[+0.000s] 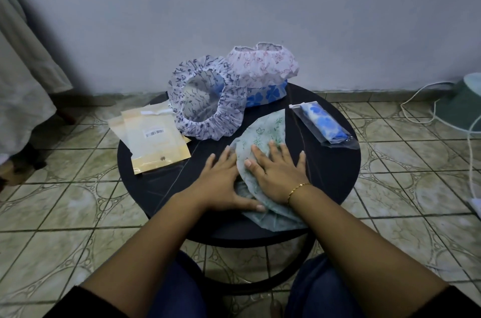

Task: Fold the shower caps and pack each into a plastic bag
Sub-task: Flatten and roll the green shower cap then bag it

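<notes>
Pressing flat, both grips spread: right hand (277, 170) on the green shower cap (263, 132), left hand (226, 182) at its left edge, near front of the round bench (156, 187). Empty plastic bags (156, 139) lie left; one packed cap (324, 122) right. Risk: slippery film likely springs open once pressure lifts.

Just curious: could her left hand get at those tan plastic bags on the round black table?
Probably yes: the left hand lies flat beside the tan plastic bags, with only bare round black table between.
</notes>
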Demonstrator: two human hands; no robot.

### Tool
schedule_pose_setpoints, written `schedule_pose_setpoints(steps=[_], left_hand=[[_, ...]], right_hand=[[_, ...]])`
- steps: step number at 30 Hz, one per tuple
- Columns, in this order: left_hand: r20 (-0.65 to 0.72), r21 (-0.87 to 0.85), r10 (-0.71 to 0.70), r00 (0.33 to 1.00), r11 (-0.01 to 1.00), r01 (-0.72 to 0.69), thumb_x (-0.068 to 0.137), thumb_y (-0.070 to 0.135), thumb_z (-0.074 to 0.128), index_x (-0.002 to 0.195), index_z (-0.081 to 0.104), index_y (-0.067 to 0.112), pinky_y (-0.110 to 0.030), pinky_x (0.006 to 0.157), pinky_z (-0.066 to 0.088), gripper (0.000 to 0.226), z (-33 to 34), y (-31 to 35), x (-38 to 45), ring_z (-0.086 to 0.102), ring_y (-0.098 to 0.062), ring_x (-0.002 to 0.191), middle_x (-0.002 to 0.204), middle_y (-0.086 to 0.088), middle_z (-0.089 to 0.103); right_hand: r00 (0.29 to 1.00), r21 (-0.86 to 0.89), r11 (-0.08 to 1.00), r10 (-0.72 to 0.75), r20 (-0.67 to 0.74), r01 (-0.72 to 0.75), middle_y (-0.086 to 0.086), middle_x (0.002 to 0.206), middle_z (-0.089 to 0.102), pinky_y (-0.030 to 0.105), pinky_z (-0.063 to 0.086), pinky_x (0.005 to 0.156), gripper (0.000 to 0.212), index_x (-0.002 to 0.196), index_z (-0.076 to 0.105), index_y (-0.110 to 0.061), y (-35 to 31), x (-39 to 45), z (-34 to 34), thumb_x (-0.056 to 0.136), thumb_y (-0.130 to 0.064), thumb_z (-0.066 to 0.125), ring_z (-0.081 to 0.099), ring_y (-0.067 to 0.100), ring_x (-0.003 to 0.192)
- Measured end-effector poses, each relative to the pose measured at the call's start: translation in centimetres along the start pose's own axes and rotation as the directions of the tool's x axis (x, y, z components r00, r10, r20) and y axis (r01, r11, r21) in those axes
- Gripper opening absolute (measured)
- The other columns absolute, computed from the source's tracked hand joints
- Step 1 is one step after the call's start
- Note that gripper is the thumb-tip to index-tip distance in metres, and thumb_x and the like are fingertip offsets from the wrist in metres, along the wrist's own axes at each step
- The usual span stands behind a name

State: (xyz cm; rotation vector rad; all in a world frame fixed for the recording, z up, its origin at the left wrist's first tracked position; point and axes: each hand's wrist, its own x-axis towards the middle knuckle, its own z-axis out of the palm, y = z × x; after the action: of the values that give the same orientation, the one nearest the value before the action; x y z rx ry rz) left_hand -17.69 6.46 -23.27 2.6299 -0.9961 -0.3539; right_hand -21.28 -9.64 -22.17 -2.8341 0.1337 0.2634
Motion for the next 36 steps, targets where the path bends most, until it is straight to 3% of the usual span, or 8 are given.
schedule_pose_setpoints(steps=[4, 8, 14, 21, 25, 31, 33, 36], left_hand=[[0.073, 0.114, -0.065, 0.995, 0.992, 0.057, 0.040, 0.097, 0.036, 0.151, -0.010, 0.029, -0.041, 0.107, -0.026, 0.139, -0.1, -1.7, -0.4, -0.032, -0.004, 0.133, 0.156, 0.008, -0.023], [0.073, 0.091, -0.092, 0.993, 0.992, 0.085, 0.042, 0.095, 0.045, 0.148, -0.020, 0.022, -0.041, 0.111, -0.024, 0.145, 0.0, -1.2, -0.7, -0.025, -0.006, 0.140, 0.157, 0.006, -0.020], [0.029, -0.040, -0.095, 0.995, 0.995, 0.097, 0.042, 0.090, 0.051, 0.119, -0.051, 0.024, -0.040, 0.114, -0.020, 0.144, -0.2, -0.7, -1.1, -0.020, -0.003, 0.141, 0.157, 0.004, -0.023], [0.019, -0.047, -0.102, 0.995, 0.994, 0.103, 0.046, 0.084, 0.058, 0.131, -0.043, 0.023, -0.041, 0.116, -0.017, 0.145, -0.2, -0.4, -1.1, -0.017, -0.008, 0.144, 0.157, 0.005, -0.019], [0.042, 0.021, -0.109, 0.993, 0.994, 0.109, 0.049, 0.084, 0.059, 0.146, -0.024, 0.025, -0.042, 0.116, -0.015, 0.141, -0.2, -0.7, -0.9, -0.024, -0.014, 0.142, 0.154, 0.003, -0.028], [0.028, 0.022, -0.150, 0.988, 0.989, 0.149, 0.043, 0.099, 0.015, 0.152, -0.002, 0.023, -0.039, 0.117, -0.010, 0.133, -0.2, -1.1, -0.3, -0.017, -0.013, 0.145, 0.156, -0.002, -0.022], [0.030, 0.024, -0.167, 0.986, 0.986, 0.166, 0.054, 0.098, 0.022, 0.152, 0.000, 0.023, -0.039, 0.117, -0.009, 0.126, -0.2, -1.0, -0.2, -0.016, -0.013, 0.145, 0.157, -0.002, -0.020], [0.079, 0.057, -0.176, 0.981, 0.984, 0.172, 0.066, 0.088, 0.039, 0.152, -0.003, 0.022, -0.039, 0.116, -0.010, 0.116, -0.4, -1.2, -0.1, -0.017, -0.015, 0.145, 0.157, -0.002, -0.023]], right_hand=[[1.000, -0.042, 0.999, 0.011, 0.007, -0.011, -0.002, 0.158, -0.015, 0.057, -0.021, 0.108, 0.059, 0.146, -0.004, -0.047, 0.1, 0.2, 0.3, 0.091, -0.066, 0.008, -0.021, 0.021, 0.143], [1.000, -0.092, 0.995, 0.021, -0.015, -0.022, 0.001, 0.158, -0.015, 0.057, -0.022, 0.106, 0.061, 0.146, -0.006, -0.044, -0.5, 0.4, 0.6, 0.091, -0.066, 0.007, -0.022, 0.024, 0.143], [0.999, -0.139, 0.989, 0.041, 0.000, -0.040, 0.002, 0.158, -0.017, 0.058, -0.022, 0.106, 0.062, 0.147, -0.007, -0.044, -1.1, 0.6, 0.9, 0.091, -0.066, 0.005, -0.022, 0.028, 0.143], [0.999, -0.154, 0.987, 0.041, -0.010, -0.042, 0.004, 0.158, -0.016, 0.058, -0.022, 0.106, 0.061, 0.147, -0.007, -0.042, -2.2, 0.6, 1.2, 0.092, -0.064, 0.005, -0.020, 0.028, 0.143], [0.999, -0.140, 0.989, 0.046, 0.014, -0.044, 0.003, 0.158, -0.017, 0.059, -0.021, 0.107, 0.059, 0.147, -0.007, -0.042, -2.4, 0.6, 1.5, 0.093, -0.062, 0.006, -0.020, 0.027, 0.143], [0.998, 0.184, 0.982, -0.039, 0.056, 0.028, -0.004, 0.160, -0.003, 0.056, -0.013, 0.111, 0.051, 0.149, 0.004, -0.040, -1.1, 0.8, -0.7, 0.100, -0.048, 0.017, -0.008, 0.020, 0.146], [0.994, 0.244, 0.966, -0.100, 0.040, 0.087, -0.007, 0.159, 0.001, 0.053, -0.012, 0.112, 0.049, 0.148, 0.013, -0.039, 0.4, 0.5, -1.7, 0.101, -0.044, 0.023, -0.007, 0.014, 0.146], [0.989, 0.105, 0.987, -0.131, 0.070, 0.124, -0.009, 0.159, -0.006, 0.052, -0.016, 0.111, 0.051, 0.145, 0.017, -0.046, 2.6, -0.2, -1.7, 0.097, -0.051, 0.032, -0.015, 0.012, 0.144]])
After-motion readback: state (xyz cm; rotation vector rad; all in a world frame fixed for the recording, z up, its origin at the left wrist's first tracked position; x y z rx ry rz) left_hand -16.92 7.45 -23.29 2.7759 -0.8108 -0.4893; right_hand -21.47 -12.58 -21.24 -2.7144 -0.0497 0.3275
